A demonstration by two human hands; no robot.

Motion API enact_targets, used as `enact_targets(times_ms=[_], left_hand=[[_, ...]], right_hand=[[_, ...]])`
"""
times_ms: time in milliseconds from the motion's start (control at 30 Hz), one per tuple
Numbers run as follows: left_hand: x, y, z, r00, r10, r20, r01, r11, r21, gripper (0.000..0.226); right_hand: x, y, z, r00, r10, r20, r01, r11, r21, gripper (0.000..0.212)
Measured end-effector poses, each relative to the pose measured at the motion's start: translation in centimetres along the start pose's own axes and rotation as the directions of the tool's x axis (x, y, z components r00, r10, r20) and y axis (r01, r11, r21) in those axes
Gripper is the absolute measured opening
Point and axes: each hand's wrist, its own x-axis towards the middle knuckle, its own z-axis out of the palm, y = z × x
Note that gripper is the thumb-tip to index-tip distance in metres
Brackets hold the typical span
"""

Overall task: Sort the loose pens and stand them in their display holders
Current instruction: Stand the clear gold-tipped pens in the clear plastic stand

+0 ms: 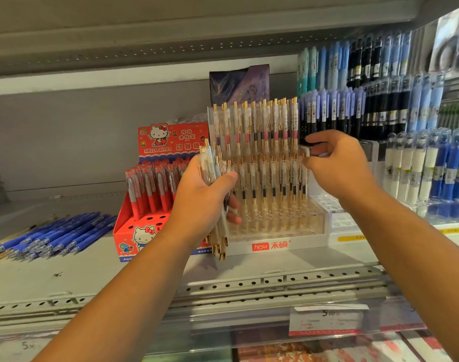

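left hand clamped round a bunch of gold-clip pens, tips down, prob so they feed out easy | right hand apart, pinching what looks like one pen at the right end of the holder, guessing it's about to get slotted | blue pens loose on shelf

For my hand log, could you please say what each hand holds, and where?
The left hand grips a bundle of clear pens around their middles. The right hand pinches a blurred white-and-black item, likely a pen; where is unclear.
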Motion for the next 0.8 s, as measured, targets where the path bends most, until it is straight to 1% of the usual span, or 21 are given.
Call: enact_targets(times_ms=[67, 133, 167, 200, 233, 300, 367, 500, 600, 667, 800], left_hand=[[0.0, 0.1, 0.0, 1.0, 0.0, -0.016, 0.0, 1.0, -0.022, 0.02], [0.0, 0.2, 0.0, 0.999, -0.007, -0.035, 0.005, 0.999, -0.049, 0.021], [0.0, 0.2, 0.0, 0.999, -0.011, -0.041, 0.008, 0.998, -0.058, 0.021], [0.0, 0.3, 0.0, 0.999, -0.011, -0.045, 0.009, 0.998, -0.062, 0.022], [-0.1, 0.3, 0.0, 0.999, -0.008, -0.046, 0.005, 0.998, -0.066, 0.022], [-0.1, 0.5, 0.1, 0.999, -0.002, -0.048, -0.002, 0.996, -0.084, 0.024], [-0.2, 0.6, 0.2, 0.999, 0.003, -0.053, -0.008, 0.995, -0.095, 0.024], [-0.4, 0.7, 0.2, 0.999, 0.027, -0.041, -0.029, 0.997, -0.067, 0.023], [-0.4, 0.8, 0.2, 0.997, 0.044, -0.057, -0.047, 0.997, -0.053, 0.024], [-0.2, 0.7, 0.1, 0.995, 0.069, -0.075, -0.071, 0.997, -0.031, 0.025], [0.1, 0.4, 0.0, 0.988, 0.122, -0.097, -0.116, 0.991, 0.063, 0.028]], right_hand=[[-0.5, -0.9, 0.1, 0.993, -0.094, -0.076, 0.099, 0.992, 0.071, 0.031], [-1.4, -2.2, 0.2, 0.962, -0.259, -0.091, 0.27, 0.95, 0.154, 0.024], [-1.8, -2.8, 0.3, 0.939, -0.34, -0.053, 0.344, 0.918, 0.198, 0.021], [-2.2, -3.3, 0.5, 0.916, -0.4, 0.008, 0.387, 0.89, 0.241, 0.02], [-2.6, -3.7, 0.9, 0.898, -0.432, 0.08, 0.397, 0.876, 0.275, 0.02], [-3.2, -4.3, 1.8, 0.871, -0.443, 0.214, 0.376, 0.879, 0.293, 0.02], [-3.5, -4.5, 2.9, 0.849, -0.426, 0.313, 0.346, 0.895, 0.281, 0.024], [-3.4, -4.9, 4.1, 0.828, -0.367, 0.424, 0.256, 0.92, 0.295, 0.031], [-3.1, -5.1, 4.5, 0.803, -0.32, 0.503, 0.154, 0.926, 0.344, 0.034], [-3.2, -5.1, 4.9, 0.79, -0.306, 0.532, 0.11, 0.923, 0.368, 0.038], [-3.4, -4.8, 5.3, 0.817, -0.292, 0.497, 0.082, 0.913, 0.4, 0.038]])
